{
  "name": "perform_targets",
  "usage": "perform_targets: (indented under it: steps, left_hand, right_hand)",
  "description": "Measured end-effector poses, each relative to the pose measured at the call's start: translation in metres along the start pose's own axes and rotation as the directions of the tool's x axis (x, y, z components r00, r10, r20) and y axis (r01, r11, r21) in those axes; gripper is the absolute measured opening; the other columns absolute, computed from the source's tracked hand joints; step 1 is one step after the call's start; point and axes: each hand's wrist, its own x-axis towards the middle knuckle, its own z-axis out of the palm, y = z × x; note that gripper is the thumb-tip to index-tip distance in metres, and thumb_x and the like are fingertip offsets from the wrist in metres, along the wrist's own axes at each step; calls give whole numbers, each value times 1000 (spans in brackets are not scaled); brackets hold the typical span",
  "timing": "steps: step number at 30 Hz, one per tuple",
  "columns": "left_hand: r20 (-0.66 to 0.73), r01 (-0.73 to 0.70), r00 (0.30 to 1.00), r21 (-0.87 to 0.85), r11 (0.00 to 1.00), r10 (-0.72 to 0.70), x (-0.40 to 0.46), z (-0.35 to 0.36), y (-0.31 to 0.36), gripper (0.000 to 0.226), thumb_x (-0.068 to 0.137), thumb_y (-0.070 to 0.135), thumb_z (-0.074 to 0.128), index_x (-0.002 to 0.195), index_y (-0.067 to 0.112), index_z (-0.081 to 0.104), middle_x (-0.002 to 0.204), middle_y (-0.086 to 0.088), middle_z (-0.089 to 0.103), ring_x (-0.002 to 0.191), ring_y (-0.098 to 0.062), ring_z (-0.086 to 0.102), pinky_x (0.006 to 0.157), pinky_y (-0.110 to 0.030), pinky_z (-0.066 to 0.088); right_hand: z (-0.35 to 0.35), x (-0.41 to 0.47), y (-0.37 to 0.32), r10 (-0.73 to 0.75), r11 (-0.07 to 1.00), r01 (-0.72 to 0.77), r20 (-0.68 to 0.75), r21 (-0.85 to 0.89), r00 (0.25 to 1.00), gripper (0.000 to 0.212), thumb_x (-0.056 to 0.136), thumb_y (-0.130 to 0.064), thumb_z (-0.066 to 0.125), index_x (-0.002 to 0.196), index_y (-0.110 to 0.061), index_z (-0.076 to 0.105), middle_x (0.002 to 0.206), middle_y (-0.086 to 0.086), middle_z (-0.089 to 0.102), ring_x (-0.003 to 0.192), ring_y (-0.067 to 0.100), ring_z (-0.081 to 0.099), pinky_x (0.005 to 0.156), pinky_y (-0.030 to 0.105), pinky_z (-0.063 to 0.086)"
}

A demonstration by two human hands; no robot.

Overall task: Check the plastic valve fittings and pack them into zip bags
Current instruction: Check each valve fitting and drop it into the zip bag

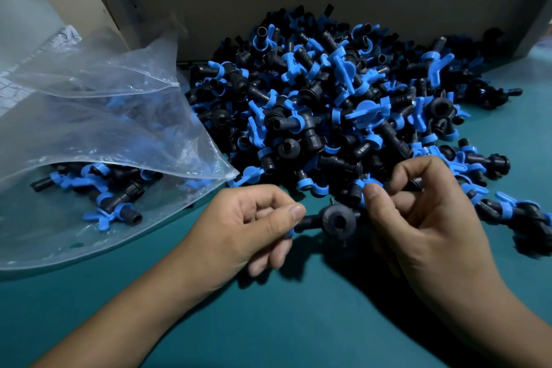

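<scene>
Head view: valve fitting (336,220) held between both hands, long axis running 9 to 3 o'clock. Left hand (251,227) pinching its left stub; right hand (418,206) gripping the right end. Zip bag (98,128) at 10 o'clock, nearer the left hand.

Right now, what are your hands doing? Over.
Left hand and right hand both gripping one valve fitting. Zip bag part filled, lying left. Loose pile ahead, nothing blocking.
</scene>
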Motion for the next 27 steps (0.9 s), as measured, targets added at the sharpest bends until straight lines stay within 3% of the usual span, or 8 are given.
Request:
perform_targets:
  steps: [6,12,16,19,22,24,27]
  left_hand:
    - [38,46,998,19,999,-47,1,-2,3,23,84,44,71,82,20,69,61,-9,65,47,-17,56,46,-22,42]
    - [130,12,990,295,955,-52,-4,-2,2,12,85,29,82,92,22,75,73,6,63,62,-6,50,59,-18,43]
    - [143,-170,985,684,709,98,-7,-1,10,13,96,37,71,95,24,74,81,5,61,70,-13,58,64,-26,44]
    - [120,-175,984,818,548,136,-20,-3,22,25,98,47,57,98,26,70,86,8,59,82,-11,59,73,-33,47]
    - [-16,-76,988,815,574,153,-53,-15,22,29,98,49,54,94,25,69,82,8,57,77,-11,59,71,-32,47]
    - [-188,52,963,830,556,192,-84,-28,14,32,94,54,54,88,26,68,76,7,57,68,-8,57,64,-25,45]
    - [-569,381,797,734,562,203,-128,-55,1,43,84,66,55,89,26,70,59,3,54,49,-6,47,51,-25,40]
  right_hand:
    - [2,1,-3,26,999,-25,-33,37,999,43,77,-43,75,90,-17,44,47,5,43,36,18,31,35,23,29]
    - [1,1,-5,-50,998,50,14,-24,999,34,80,-39,77,90,-20,50,56,-2,49,41,17,39,38,26,39]
    - [-3,-4,-6,-121,981,137,118,-139,986,31,94,-46,75,97,-20,57,63,6,54,45,29,48,43,34,41]
    - [-6,-4,-5,-136,962,173,181,-209,974,39,97,-55,64,106,-17,60,62,17,55,49,32,50,47,41,43]
    - [-7,-4,-2,-135,957,182,208,-225,969,48,100,-60,61,110,-13,61,63,14,58,49,29,52,49,35,44]
    - [-7,-4,0,-137,956,185,211,-227,968,52,101,-62,62,112,-11,61,63,13,59,48,28,52,49,32,45]
    - [-7,-2,8,-136,956,185,215,-229,967,51,100,-62,63,111,-12,62,61,13,57,47,28,53,52,31,47]
